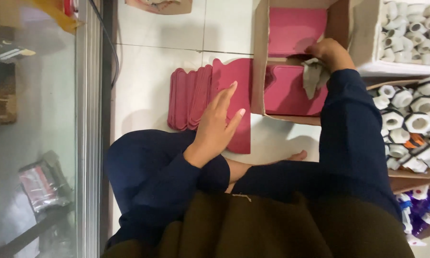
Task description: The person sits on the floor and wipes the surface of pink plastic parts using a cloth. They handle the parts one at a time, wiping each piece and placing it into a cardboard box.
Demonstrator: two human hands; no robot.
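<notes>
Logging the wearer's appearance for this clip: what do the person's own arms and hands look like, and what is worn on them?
Both arms wear long dark navy sleeves reaching the wrists. The left hand and right hand are bare: no gloves, rings, watch or bracelets visible. The left hand's fingernails look pale and fairly long. No markings show on the sleeves.

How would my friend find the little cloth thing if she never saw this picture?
Look for the open cardboard box on the white tiled floor, with pink pieces inside. At its right side, the right hand holds a crumpled cloth over the pink pieces. It is the only soft, greyish thing there; everything around it is flat and pink or brown.
</notes>
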